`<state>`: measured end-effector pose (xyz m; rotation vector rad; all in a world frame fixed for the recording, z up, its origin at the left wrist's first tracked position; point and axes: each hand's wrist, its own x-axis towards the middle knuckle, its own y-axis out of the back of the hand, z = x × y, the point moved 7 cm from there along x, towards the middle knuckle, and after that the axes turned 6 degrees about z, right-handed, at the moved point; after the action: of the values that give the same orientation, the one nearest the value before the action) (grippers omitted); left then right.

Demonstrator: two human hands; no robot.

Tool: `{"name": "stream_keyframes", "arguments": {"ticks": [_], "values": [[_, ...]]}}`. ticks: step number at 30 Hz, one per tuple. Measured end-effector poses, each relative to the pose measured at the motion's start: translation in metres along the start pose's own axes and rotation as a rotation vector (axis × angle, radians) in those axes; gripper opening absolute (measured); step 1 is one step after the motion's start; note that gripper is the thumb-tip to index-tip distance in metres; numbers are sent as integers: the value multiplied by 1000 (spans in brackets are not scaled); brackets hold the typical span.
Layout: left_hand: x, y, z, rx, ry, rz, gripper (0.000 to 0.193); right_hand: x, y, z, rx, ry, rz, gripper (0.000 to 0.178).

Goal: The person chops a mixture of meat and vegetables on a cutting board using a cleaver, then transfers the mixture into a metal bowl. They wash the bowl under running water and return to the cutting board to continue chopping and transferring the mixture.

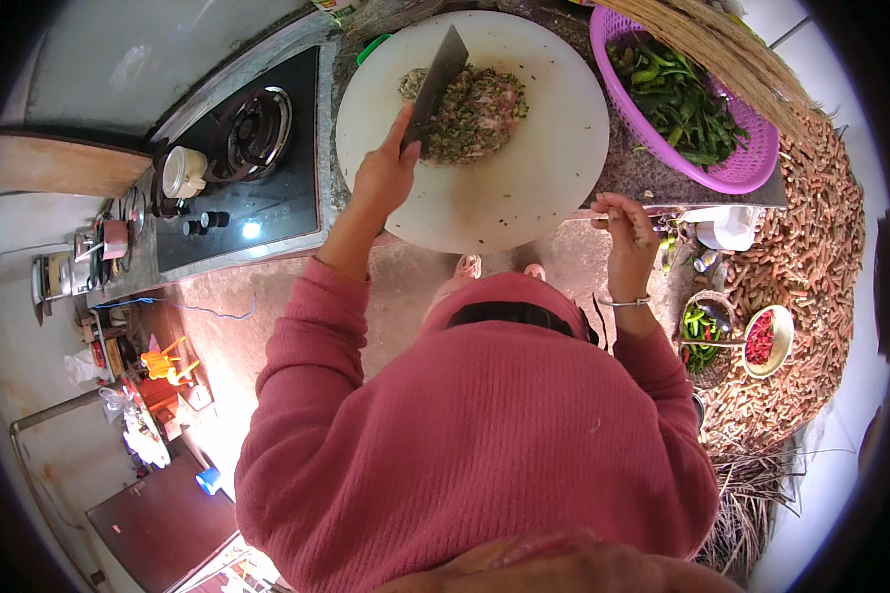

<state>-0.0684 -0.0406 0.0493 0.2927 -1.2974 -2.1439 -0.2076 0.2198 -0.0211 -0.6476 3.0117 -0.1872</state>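
Note:
My left hand (384, 178) is wrapped round the handle of a cleaver (437, 84). Its broad dark blade slants away over a mound of chopped meat and green herbs (489, 114), covering part of it. The mound lies on a large round white cutting board (524, 203), with small green flecks scattered around it. Just off the board's near right edge is my right hand (628, 232), fingers loosely bent and apart, bits of food stuck to them, nothing visible in its grasp. Right of the board stands a purple plastic basket (761, 166) with green leaves and peppers (677, 104).
To the left, a black gas stove (292, 203) carries a lidded cream pot (183, 173). Dried stalks (707, 44) lean over the basket. Lower right, a basket of green peppers (702, 331) and a bowl of red chillies (761, 338) sit beside a heap of brown pieces (811, 267).

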Motion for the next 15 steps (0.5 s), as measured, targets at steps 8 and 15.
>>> {"name": "stream_keyframes", "arguments": {"ticks": [8,15], "values": [[4,36,-24,-447,142,383,48,0,4,2,-22,22,42,16],[5,25,-31,-335,285,225,44,4,1,0,-56,40,56,16]]}}
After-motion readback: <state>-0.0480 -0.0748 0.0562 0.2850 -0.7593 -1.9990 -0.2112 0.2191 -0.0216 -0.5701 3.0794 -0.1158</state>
